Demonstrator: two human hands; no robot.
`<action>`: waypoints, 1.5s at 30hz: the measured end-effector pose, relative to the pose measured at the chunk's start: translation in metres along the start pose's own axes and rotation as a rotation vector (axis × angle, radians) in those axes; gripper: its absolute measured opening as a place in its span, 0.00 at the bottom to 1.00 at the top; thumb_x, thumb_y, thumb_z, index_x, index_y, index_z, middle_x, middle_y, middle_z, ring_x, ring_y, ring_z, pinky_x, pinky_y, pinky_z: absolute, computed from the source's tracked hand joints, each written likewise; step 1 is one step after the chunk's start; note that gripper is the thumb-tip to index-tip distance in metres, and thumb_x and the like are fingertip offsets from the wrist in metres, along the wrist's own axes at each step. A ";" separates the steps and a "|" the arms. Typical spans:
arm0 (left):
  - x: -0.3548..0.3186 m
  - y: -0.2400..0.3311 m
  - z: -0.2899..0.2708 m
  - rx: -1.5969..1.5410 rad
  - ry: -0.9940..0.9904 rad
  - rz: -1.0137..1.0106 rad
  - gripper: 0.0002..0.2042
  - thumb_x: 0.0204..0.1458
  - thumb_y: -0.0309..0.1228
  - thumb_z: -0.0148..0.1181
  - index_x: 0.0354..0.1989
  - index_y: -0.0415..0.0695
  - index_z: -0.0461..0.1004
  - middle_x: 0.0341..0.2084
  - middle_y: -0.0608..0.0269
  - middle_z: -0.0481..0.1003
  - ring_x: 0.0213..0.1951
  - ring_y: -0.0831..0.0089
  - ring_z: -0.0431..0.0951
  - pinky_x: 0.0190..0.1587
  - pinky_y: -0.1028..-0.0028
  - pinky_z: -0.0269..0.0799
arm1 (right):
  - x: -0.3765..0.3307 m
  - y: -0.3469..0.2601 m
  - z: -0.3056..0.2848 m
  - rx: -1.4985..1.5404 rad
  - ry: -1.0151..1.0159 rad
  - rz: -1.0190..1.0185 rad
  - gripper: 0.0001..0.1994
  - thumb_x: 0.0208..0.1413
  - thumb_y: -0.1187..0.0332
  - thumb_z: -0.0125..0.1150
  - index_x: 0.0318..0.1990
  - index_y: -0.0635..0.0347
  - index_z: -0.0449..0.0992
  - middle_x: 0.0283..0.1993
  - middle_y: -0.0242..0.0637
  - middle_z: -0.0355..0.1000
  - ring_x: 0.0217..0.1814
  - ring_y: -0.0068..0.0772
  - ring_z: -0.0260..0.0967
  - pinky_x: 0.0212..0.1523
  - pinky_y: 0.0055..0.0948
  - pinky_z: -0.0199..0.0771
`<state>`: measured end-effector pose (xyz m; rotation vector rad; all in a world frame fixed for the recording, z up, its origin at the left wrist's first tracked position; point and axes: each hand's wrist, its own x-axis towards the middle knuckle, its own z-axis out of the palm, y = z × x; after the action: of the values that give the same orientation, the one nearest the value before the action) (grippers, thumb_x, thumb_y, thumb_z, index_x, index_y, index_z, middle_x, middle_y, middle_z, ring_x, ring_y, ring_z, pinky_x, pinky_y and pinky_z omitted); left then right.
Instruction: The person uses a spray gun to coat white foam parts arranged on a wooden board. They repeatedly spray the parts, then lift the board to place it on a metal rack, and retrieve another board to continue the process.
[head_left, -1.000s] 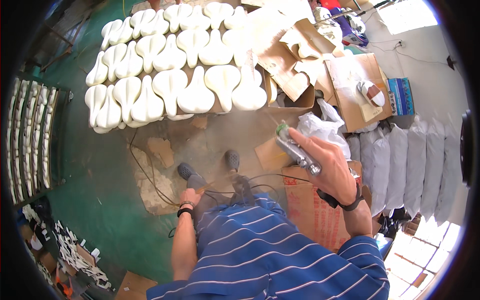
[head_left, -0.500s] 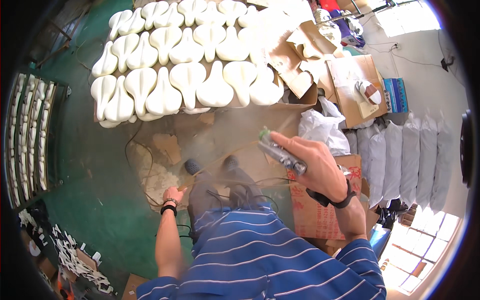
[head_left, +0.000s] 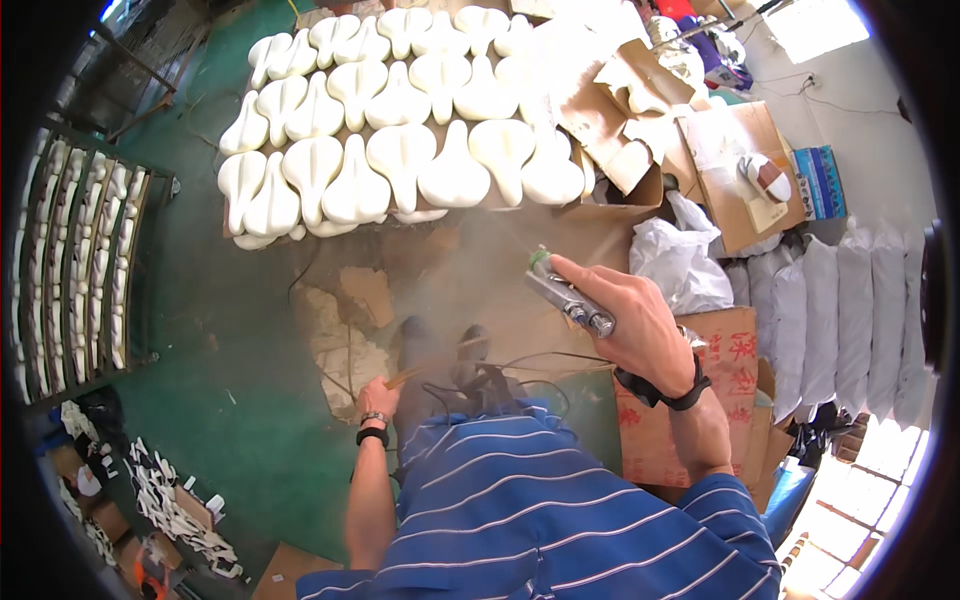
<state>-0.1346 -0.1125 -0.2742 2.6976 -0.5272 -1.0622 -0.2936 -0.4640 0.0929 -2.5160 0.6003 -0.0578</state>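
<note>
My right hand (head_left: 645, 325) is closed around a metal spray gun (head_left: 568, 298) with a green front end. The gun points up and left toward rows of white bicycle saddle pads (head_left: 355, 185) laid out on a low platform. Pale mist (head_left: 480, 245) hangs between the gun and the nearest row. Lower and to the left, my left hand (head_left: 379, 399) is closed on a thin yellowish hose (head_left: 404, 377). Most of the hose is blurred or hidden in front of my legs.
A slatted rack (head_left: 85, 270) with more white pads stands at far left. Opened cardboard (head_left: 625, 120) and a white plastic bag (head_left: 675, 265) lie right of the pads. A box (head_left: 690, 390) sits by my right forearm; grey wrapped bundles (head_left: 820, 310) line the wall. Scraps (head_left: 175, 505) lie lower left.
The scene has shifted rightward in view. The mist before the pads looks thicker. The hose stretched between my hands shows less now. Both hands keep their hold.
</note>
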 end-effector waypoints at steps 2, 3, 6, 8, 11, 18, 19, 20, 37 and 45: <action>-0.013 0.008 0.005 0.019 0.001 0.049 0.19 0.43 0.49 0.66 0.28 0.45 0.77 0.28 0.50 0.79 0.35 0.50 0.78 0.36 0.57 0.72 | -0.011 0.005 0.007 0.011 -0.009 -0.028 0.34 0.36 0.82 0.58 0.59 0.54 0.68 0.33 0.43 0.72 0.33 0.51 0.70 0.33 0.42 0.69; -0.017 0.011 0.006 0.027 0.003 0.073 0.18 0.43 0.49 0.67 0.27 0.45 0.77 0.27 0.51 0.78 0.34 0.50 0.78 0.35 0.57 0.72 | -0.014 0.007 0.010 0.025 0.029 -0.016 0.34 0.36 0.82 0.58 0.59 0.54 0.68 0.32 0.43 0.72 0.33 0.51 0.70 0.33 0.42 0.69; -0.030 0.007 -0.001 0.030 0.049 0.038 0.17 0.43 0.47 0.68 0.27 0.45 0.77 0.25 0.51 0.78 0.33 0.50 0.78 0.35 0.58 0.71 | -0.027 0.010 0.013 0.035 0.042 0.030 0.34 0.37 0.81 0.59 0.59 0.54 0.68 0.31 0.44 0.71 0.32 0.50 0.70 0.33 0.43 0.69; -0.025 -0.007 -0.003 0.024 -0.001 0.029 0.17 0.43 0.48 0.67 0.27 0.45 0.77 0.26 0.51 0.78 0.34 0.51 0.78 0.36 0.58 0.71 | -0.033 0.008 0.011 0.015 0.023 0.031 0.34 0.37 0.81 0.59 0.59 0.54 0.68 0.31 0.43 0.71 0.32 0.49 0.70 0.33 0.42 0.69; -0.019 -0.030 0.013 0.123 -0.066 0.047 0.20 0.43 0.52 0.66 0.27 0.45 0.78 0.27 0.50 0.79 0.33 0.51 0.79 0.36 0.58 0.71 | -0.032 0.001 0.011 -0.026 0.059 0.080 0.34 0.38 0.80 0.60 0.59 0.53 0.68 0.31 0.42 0.71 0.33 0.48 0.71 0.33 0.41 0.70; 0.015 -0.066 0.013 0.143 -0.200 0.065 0.23 0.43 0.55 0.63 0.29 0.45 0.79 0.29 0.48 0.79 0.37 0.50 0.79 0.38 0.58 0.72 | 0.007 -0.049 0.022 0.058 0.088 0.021 0.38 0.34 0.81 0.63 0.61 0.54 0.66 0.32 0.41 0.71 0.33 0.46 0.71 0.34 0.40 0.71; 0.026 -0.075 0.011 0.115 -0.187 0.082 0.23 0.43 0.55 0.63 0.29 0.44 0.79 0.29 0.48 0.79 0.37 0.50 0.79 0.38 0.58 0.72 | 0.012 -0.056 0.027 0.068 0.007 0.015 0.39 0.33 0.81 0.63 0.61 0.53 0.66 0.32 0.41 0.70 0.33 0.47 0.71 0.34 0.39 0.71; 0.037 -0.079 0.003 0.070 -0.192 0.067 0.22 0.44 0.54 0.64 0.29 0.45 0.79 0.29 0.47 0.78 0.37 0.50 0.79 0.38 0.57 0.71 | 0.018 -0.066 0.028 0.044 -0.060 0.013 0.38 0.34 0.80 0.63 0.61 0.54 0.66 0.32 0.41 0.70 0.33 0.47 0.71 0.34 0.40 0.71; 0.113 -0.122 -0.086 0.141 -0.278 0.113 0.22 0.45 0.52 0.63 0.34 0.44 0.80 0.32 0.46 0.78 0.39 0.48 0.78 0.42 0.57 0.73 | 0.134 -0.148 0.080 -0.094 0.006 0.094 0.39 0.33 0.84 0.60 0.61 0.52 0.66 0.36 0.42 0.73 0.36 0.49 0.71 0.35 0.41 0.72; 0.141 -0.160 -0.116 0.105 -0.357 0.112 0.25 0.45 0.54 0.63 0.35 0.42 0.79 0.34 0.45 0.78 0.41 0.47 0.78 0.43 0.56 0.72 | 0.143 -0.180 0.097 -0.107 0.059 0.167 0.39 0.35 0.83 0.60 0.62 0.50 0.65 0.35 0.41 0.72 0.36 0.48 0.71 0.35 0.40 0.72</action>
<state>0.0822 -0.0160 -0.3261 2.5354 -0.8023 -1.5318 -0.0766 -0.3415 0.0927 -2.5639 0.8564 -0.0396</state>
